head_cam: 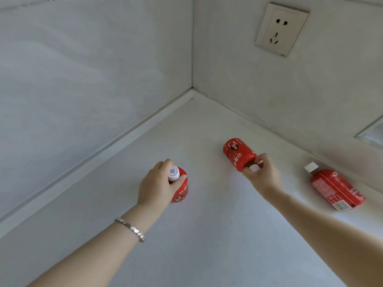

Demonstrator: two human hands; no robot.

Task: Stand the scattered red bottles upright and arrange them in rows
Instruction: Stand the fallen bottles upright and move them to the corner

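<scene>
1. Head view: the left hand (157, 183) is closed around the neck and white cap of an upright bottle (179, 189), thumb on the near side of the cap and fingers wrapped over the far side. This bottle stands on the white surface (207, 235), left of centre, well out from the corner.
2. The right hand (262, 172) pinches the cap end of a second bottle (238, 154), which lies on its side with its base pointing away toward the back wall. Its cap is mostly covered by the fingers.
3. A third bottle (335, 188) lies untouched at the right, near the wall, its cap pointing up and left.
4. Risk: the right hand's hold is only at the narrow cap, so as the lying bottle is tipped up, its base could skid on the smooth surface or the body could swing and slip out.
5. Risk: the two gripped bottles are apart, but a fast swing of the right one could knock the standing one if they are brought together carelessly.
6. Pose: both forearms reach forward from the bottom corners, wrists slightly bent down; a silver bracelet (130, 227) sits on the left wrist.
7. Outward: a wall socket (281, 30) is mounted high on the right wall.
</scene>
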